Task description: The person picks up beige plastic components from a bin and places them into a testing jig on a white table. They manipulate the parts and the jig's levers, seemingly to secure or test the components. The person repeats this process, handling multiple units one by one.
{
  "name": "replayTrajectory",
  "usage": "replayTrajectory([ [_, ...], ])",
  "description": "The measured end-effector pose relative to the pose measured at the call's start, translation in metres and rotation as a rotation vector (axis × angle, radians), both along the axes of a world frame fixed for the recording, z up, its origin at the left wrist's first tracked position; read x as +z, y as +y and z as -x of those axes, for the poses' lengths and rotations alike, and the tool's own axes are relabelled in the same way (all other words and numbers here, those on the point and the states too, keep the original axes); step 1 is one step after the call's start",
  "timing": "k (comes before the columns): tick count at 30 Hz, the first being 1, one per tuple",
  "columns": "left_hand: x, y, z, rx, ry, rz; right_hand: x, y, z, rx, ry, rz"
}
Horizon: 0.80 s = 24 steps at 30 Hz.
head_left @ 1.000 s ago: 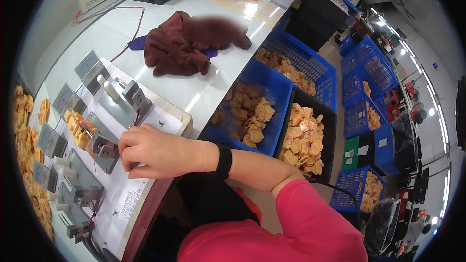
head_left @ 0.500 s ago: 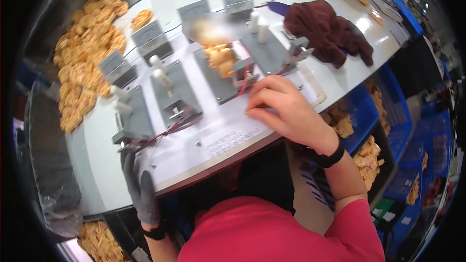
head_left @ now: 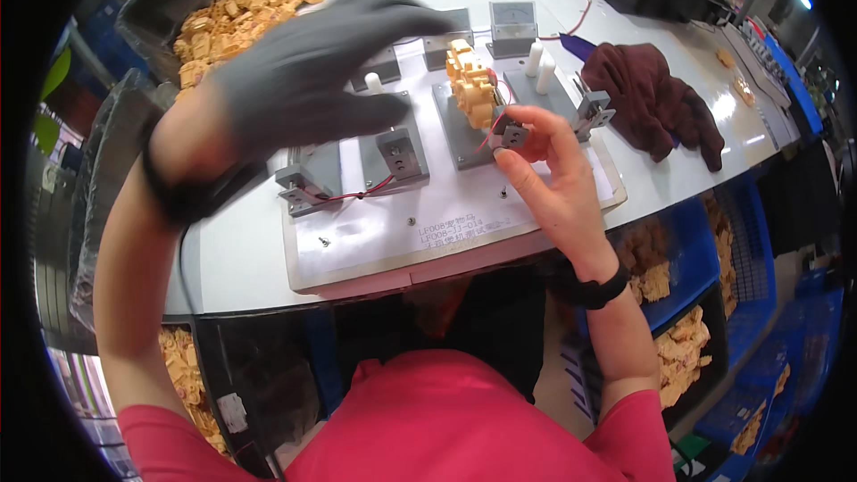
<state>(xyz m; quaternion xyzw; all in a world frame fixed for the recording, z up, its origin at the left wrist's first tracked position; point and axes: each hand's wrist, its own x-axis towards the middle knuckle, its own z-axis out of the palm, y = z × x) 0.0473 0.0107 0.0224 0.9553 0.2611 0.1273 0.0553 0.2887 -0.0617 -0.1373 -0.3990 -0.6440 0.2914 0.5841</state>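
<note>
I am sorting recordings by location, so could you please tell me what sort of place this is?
Probably a factory workshop. The bench carries a row of grey fixtures with dial meters, similar yellow parts are heaped at the upper left, and a blue crate holds more.

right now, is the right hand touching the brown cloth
Apart. The head view shows it: a strip of white tabletop and a grey bracket lie between the right hand and the brown cloth.

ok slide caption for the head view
Gloved left hand raised, bare right hand at a grey block beside a yellow part.
</note>
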Motion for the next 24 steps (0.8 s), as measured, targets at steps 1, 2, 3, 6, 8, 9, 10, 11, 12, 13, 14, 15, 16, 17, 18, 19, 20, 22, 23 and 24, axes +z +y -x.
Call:
replayTrajectory([
  [1,-0.008,0.02,-0.024,-0.033,0.12,-0.044,-0.005,0.002,-0.001,-0.006,0.004,-0.007],
  [2,-0.011,0.026,-0.041,-0.035,0.254,-0.091,-0.004,0.001,0.003,0.018,0.02,-0.022],
  [3,-0.013,0.03,-0.061,-0.027,0.467,-0.102,-0.003,-0.001,0.005,0.044,0.056,-0.02],
  [6,-0.027,0.036,-0.098,0.109,0.789,-0.05,-0.007,0.001,0.007,0.079,0.033,-0.1],
  [8,-0.034,0.043,-0.096,-0.014,0.71,-0.145,-0.004,-0.001,0.005,0.098,0.078,-0.045],
  [9,-0.03,0.044,-0.089,-0.036,0.617,-0.186,-0.005,-0.001,0.002,0.083,0.057,-0.084],
  [10,-0.018,0.034,-0.088,-0.044,0.505,-0.221,-0.004,-0.001,-0.001,0.065,0.053,-0.094],
  [11,-0.009,0.045,-0.071,-0.172,0.433,-0.217,-0.003,0.0,0.004,0.087,0.051,-0.115],
  [12,0.013,0.037,-0.071,-0.186,0.377,-0.094,-0.007,0.002,0.002,0.075,0.09,-0.123],
  [13,0.02,0.043,-0.062,-0.336,0.244,-0.044,-0.013,0.007,-0.002,-0.002,0.035,-0.239],
  [14,0.027,0.016,-0.065,-0.281,0.116,-0.027,-0.014,0.002,-0.005,-0.105,0.023,-0.263],
  [15,0.036,0.001,-0.072,-0.103,0.16,0.185,-0.014,0.0,-0.007,-0.244,-0.106,-0.372],
  [16,0.039,-0.009,-0.069,0.101,0.124,0.381,-0.009,-0.006,-0.002,-0.284,-0.043,-0.454],
  [17,0.042,-0.025,-0.067,-0.028,0.115,0.357,0.001,-0.015,0.005,-0.24,0.076,-0.487],
  [18,0.042,-0.04,-0.071,-0.16,0.1,0.333,0.009,-0.024,0.009,-0.197,0.19,-0.522],
  [19,0.033,-0.052,-0.077,-0.122,0.055,0.495,0.009,-0.033,0.009,-0.125,0.215,-0.448],
  [20,0.026,-0.063,-0.085,-0.08,0.011,0.657,0.008,-0.045,0.006,-0.052,0.242,-0.372],
  [22,0.021,-0.088,-0.094,0.105,-0.059,0.842,0.0,-0.071,-0.008,0.014,0.26,-0.196],
  [23,0.019,-0.092,-0.089,0.06,-0.067,0.726,-0.009,-0.084,-0.018,0.02,0.25,-0.102],
  [24,0.012,-0.09,-0.081,0.012,-0.075,0.607,-0.022,-0.105,-0.03,-0.014,0.421,0.1],
])
